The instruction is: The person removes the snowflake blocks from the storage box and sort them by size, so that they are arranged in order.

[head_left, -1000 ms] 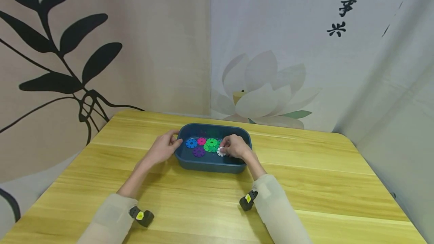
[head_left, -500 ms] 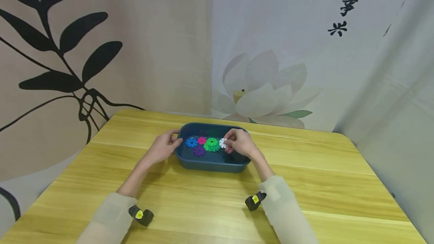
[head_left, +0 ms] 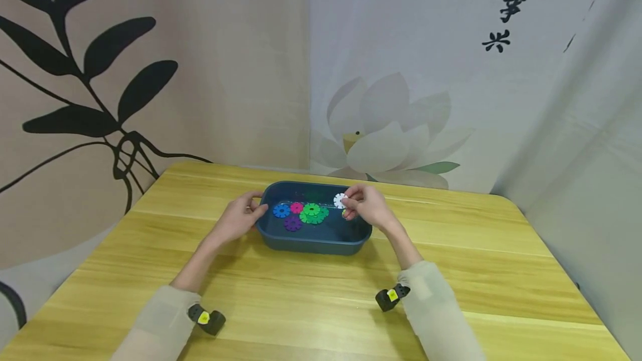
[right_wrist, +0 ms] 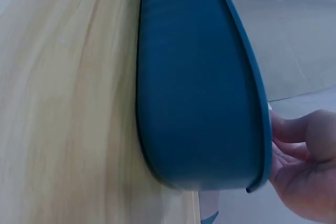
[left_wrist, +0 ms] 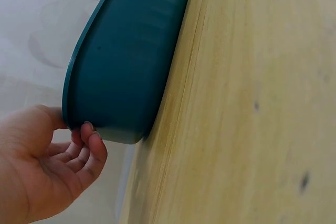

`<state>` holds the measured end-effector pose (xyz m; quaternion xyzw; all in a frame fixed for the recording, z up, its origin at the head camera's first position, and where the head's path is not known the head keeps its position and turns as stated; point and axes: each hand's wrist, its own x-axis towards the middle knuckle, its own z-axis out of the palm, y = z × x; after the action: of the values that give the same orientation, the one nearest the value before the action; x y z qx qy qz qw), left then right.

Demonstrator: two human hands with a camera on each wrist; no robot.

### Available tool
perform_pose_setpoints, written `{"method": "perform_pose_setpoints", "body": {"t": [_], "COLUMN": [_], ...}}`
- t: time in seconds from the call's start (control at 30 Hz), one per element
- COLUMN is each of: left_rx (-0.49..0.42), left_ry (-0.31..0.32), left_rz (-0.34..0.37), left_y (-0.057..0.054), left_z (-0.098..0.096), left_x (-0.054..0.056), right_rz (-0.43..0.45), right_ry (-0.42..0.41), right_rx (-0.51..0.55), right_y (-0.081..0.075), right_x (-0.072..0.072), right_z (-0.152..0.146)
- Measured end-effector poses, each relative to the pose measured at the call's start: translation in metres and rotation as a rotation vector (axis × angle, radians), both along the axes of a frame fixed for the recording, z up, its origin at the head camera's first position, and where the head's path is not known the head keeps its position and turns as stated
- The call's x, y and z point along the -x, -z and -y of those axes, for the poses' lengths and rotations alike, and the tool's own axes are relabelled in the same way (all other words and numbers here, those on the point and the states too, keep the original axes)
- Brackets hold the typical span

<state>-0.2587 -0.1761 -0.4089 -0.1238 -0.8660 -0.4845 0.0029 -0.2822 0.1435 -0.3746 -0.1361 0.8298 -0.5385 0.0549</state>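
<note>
Head cam's lit pretty decently, soft and even, with a pale sheen on the front of the counter [head_left: 308, 308] and fuzzy shadows beside the forearms [head_left: 194, 269]. The white disc [head_left: 339, 200] looks kinda washed out. Wrist cams are dimmer and softer, wood grain smeary, and the right one has a bluish cast over the bin [right_wrist: 199, 87]. Can't tell where the light's coming from.

Wood tbl [head_left: 301, 294], pale cloth backdrop [head_left: 241, 71] w/ blk leaves [head_left: 117, 43] & lotus [head_left: 391, 144]
</note>
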Motion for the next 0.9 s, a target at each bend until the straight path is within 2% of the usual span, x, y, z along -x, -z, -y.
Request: {"method": "perform_pose_setpoints", "body": {"t": [0.37, 0.63, 0.9], "left_rx": [-0.025, -0.073, -0.097], "left_ry": [-0.014, 0.0, 0.0], "left_rz": [0.013, 0.03, 0.045], "left_y": [0.003, 0.004, 0.004], "left_z": [0.001, 0.002, 0.004], "left_x": [0.001, 0.0, 0.001], "right_rz": [-0.008, -0.037, 0.005], "right_ry": [0.079, 0.108, 0.163], "right_rx": [0.017, 0.018, -0.047], "right_y": [-0.004, 0.001, 0.011], "right_x": [0.002, 0.009, 0.012], "right_z": [-0.028, -0.056, -0.078]}}
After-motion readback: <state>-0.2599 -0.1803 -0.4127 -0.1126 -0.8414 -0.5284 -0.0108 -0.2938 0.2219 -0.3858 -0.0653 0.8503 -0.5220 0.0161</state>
